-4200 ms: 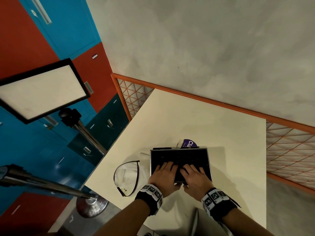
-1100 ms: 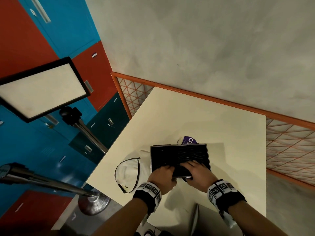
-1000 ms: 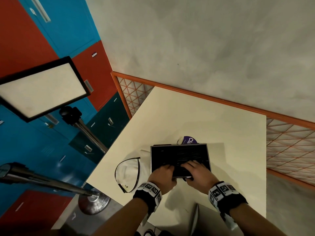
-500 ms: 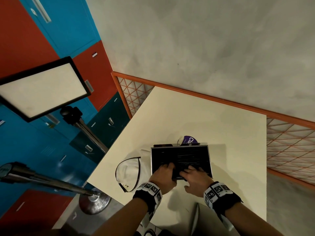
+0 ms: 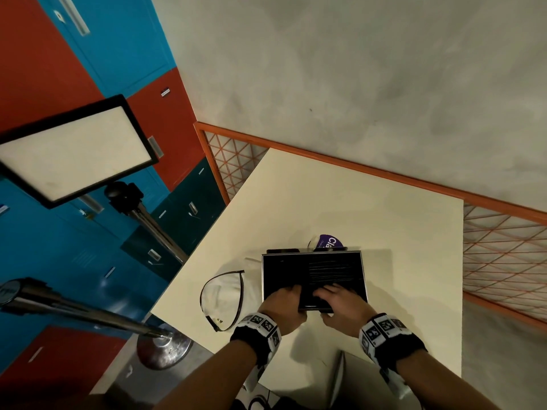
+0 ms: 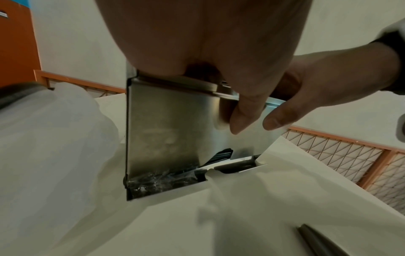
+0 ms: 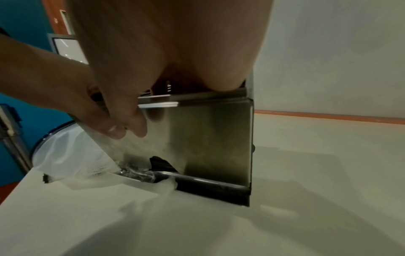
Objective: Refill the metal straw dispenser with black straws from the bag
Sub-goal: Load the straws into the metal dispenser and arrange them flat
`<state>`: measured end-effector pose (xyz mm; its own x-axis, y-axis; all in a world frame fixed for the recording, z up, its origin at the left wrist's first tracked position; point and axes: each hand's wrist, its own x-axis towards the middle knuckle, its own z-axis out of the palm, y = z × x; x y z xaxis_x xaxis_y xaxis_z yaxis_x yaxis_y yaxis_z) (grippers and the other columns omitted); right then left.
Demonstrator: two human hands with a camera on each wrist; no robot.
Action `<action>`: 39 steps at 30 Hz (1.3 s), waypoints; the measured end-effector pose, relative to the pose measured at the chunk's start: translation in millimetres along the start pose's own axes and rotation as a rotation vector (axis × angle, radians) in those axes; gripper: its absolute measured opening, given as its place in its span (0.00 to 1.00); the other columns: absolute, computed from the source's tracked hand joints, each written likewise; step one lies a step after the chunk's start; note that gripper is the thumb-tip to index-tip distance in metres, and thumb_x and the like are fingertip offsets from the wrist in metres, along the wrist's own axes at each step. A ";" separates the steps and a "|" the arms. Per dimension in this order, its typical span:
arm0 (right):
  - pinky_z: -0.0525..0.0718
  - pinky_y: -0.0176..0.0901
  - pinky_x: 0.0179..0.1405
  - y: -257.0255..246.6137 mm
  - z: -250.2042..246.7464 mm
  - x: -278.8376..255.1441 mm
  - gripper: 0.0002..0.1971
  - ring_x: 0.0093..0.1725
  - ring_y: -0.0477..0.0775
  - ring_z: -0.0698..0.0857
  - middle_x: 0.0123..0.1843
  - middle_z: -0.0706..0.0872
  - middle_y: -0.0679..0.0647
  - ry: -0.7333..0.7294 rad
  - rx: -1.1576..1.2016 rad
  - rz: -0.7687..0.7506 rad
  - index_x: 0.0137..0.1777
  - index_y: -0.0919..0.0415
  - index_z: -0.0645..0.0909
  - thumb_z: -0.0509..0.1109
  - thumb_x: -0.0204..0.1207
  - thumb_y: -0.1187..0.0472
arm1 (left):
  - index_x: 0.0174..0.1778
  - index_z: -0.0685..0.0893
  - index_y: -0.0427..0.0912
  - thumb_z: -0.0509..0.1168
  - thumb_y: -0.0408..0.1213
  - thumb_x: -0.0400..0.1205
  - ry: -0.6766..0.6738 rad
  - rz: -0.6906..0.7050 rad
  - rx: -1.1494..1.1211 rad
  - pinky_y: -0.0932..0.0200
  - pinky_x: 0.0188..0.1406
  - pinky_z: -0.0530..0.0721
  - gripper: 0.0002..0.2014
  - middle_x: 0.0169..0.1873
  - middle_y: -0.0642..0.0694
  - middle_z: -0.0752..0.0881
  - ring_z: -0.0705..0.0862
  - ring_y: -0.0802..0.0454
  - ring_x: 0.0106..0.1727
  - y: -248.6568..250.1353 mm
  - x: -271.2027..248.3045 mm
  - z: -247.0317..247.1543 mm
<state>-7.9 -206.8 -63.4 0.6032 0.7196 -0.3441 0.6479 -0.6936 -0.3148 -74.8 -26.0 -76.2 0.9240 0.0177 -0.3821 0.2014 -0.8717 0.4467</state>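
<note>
The metal straw dispenser [image 5: 363, 270] stands open-topped on the cream table [image 5: 355, 208], packed with black straws [image 5: 325, 270]. My left hand [image 5: 284, 297] is at its near rim, fingers reaching down onto the straws. My right hand [image 5: 337, 297] lies beside it with spread fingers flat on the straws. In the wrist views both thumbs hang over the steel front wall [image 6: 166, 129] [image 7: 214, 138]. A few black straws show in the bottom slot [image 7: 208, 187]. The clear bag [image 5: 222, 297] with a black rim lies left of the dispenser and looks empty.
A purple-labelled thing [image 5: 328, 242] sits just behind the dispenser. An orange mesh railing [image 5: 355, 167] runs along the table's far and right sides. A light panel [image 5: 71, 152] on a metal stand [image 5: 74, 312] is off the table's left edge.
Both hands drew back from the middle of the straws to the near rim. In the last half second the right fingers have spread forward over the straws again.
</note>
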 end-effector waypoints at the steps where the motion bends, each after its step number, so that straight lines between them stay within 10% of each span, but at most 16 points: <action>1: 0.73 0.52 0.70 -2.0 -0.1 0.8 0.25 0.72 0.51 0.72 0.69 0.78 0.45 -0.022 -0.023 -0.014 0.72 0.46 0.71 0.64 0.73 0.49 | 0.68 0.76 0.42 0.68 0.42 0.78 0.000 -0.001 -0.009 0.48 0.57 0.85 0.23 0.61 0.39 0.85 0.86 0.34 0.59 0.7 0.1 -1.0; 9: 0.81 0.50 0.59 -15.4 -5.8 10.0 0.26 0.66 0.61 0.79 0.68 0.79 0.56 -0.224 -0.068 0.083 0.73 0.51 0.72 0.68 0.73 0.57 | 0.66 0.73 0.44 0.68 0.42 0.76 -0.026 -0.024 -0.047 0.45 0.51 0.88 0.22 0.55 0.39 0.87 0.88 0.34 0.53 2.3 -2.6 -2.8; 20: 0.81 0.48 0.65 -6.5 -5.5 3.6 0.30 0.68 0.56 0.80 0.72 0.79 0.47 -0.060 0.100 0.138 0.75 0.42 0.71 0.67 0.72 0.55 | 0.67 0.79 0.46 0.61 0.46 0.84 -0.035 0.003 0.196 0.46 0.55 0.86 0.17 0.58 0.40 0.87 0.88 0.34 0.55 3.5 -4.2 4.1; 39: 0.80 0.43 0.46 -22.4 -8.9 26.2 0.19 0.54 0.64 0.86 0.56 0.87 0.61 -0.280 -0.028 0.059 0.64 0.60 0.78 0.69 0.72 0.60 | 0.64 0.81 0.41 0.67 0.44 0.80 -0.059 -0.071 0.115 0.48 0.56 0.85 0.18 0.59 0.37 0.87 0.87 0.33 0.58 8.1 -1.2 -5.4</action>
<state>-2.4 -172.1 -57.5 0.4906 0.6386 -0.5929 0.6305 -0.7298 -0.2643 -72.5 -30.5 -67.8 0.8873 0.0550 -0.4579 0.2235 -0.9198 0.3226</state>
